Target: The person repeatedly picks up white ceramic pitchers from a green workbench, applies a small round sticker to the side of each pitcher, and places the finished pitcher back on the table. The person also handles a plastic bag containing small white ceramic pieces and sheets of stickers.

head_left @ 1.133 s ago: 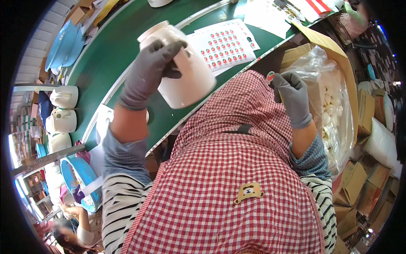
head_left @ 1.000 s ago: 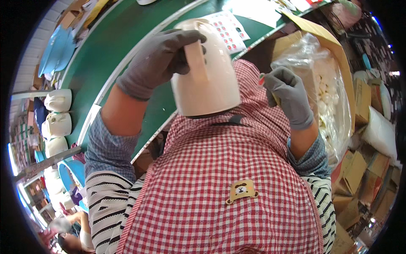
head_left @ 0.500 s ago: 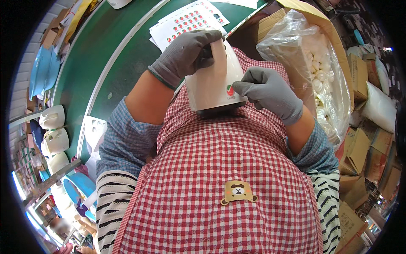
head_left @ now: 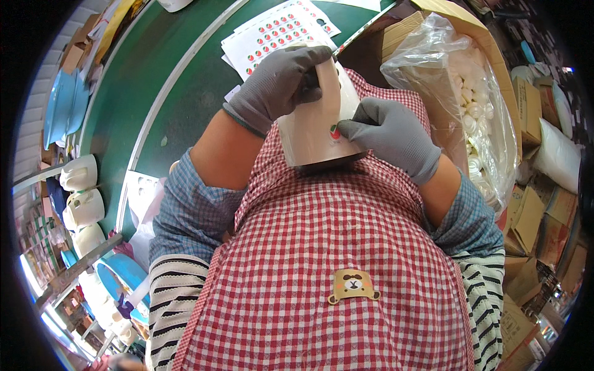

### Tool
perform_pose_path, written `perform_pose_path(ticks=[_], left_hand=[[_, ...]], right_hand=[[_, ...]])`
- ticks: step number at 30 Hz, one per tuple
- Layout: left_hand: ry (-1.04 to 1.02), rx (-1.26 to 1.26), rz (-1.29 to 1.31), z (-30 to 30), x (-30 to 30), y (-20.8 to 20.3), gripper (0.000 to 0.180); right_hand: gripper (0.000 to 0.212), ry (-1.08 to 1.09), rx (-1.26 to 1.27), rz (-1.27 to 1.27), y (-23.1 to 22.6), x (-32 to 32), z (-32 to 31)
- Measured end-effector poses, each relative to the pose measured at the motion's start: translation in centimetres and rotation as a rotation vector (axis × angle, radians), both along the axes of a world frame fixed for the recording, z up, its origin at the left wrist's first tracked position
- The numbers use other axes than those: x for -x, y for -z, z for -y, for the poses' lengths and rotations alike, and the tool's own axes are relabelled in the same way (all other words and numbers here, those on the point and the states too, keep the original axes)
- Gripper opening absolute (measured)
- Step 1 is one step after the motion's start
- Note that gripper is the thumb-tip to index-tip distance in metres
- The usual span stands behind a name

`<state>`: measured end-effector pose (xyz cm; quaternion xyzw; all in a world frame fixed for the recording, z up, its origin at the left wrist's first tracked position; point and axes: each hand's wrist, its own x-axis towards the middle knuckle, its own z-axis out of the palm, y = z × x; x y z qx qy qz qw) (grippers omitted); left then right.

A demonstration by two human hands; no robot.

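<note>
A white plastic jug point(head_left: 309, 136) with a long upright handle and a dark underside is tilted against my apron. My left hand point(head_left: 278, 83), in a grey glove, is closed around the top of its handle. A small round red-and-green sticker point(head_left: 335, 132) lies on the jug's side near the lower edge. My right hand point(head_left: 393, 133), also gloved in grey, has its fingers curled in, and its fingertips touch the jug at the sticker's right edge. Whether anything sits between those fingertips is hidden. Beyond the jug, sheets of matching stickers point(head_left: 281, 31) lie on the green work surface point(head_left: 185, 93).
At right stands an open carton point(head_left: 498, 59) lined with a clear plastic bag point(head_left: 427, 55), holding several small cream-white parts point(head_left: 473, 111). Several white jugs point(head_left: 83, 207) are lined up at far left, near blue basins point(head_left: 65, 102). More cardboard boxes point(head_left: 526, 210) are stacked at far right.
The jug and both hands appear slightly shifted rightward, along with the whole view. My right fingertips have moved closer over the sticker's edge. The left grip on the handle is unchanged.
</note>
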<state>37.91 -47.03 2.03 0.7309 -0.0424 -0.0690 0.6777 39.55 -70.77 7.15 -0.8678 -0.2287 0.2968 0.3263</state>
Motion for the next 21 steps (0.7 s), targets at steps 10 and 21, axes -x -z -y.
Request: perform_pose_path(ticks=[10, 21], left_hand=[[-0.119, 0.283, -0.153, 1.1, 0.7, -0.7, 0.038], [-0.175, 0.313, -0.180, 0.1, 1.1, -0.5, 0.042]], right_hand=[[0.051, -0.090, 0.259, 0.514, -1.5, -0.3, 0.1], [0.099, -0.225, 0.239, 0.336, -4.1, 1.0, -0.6]])
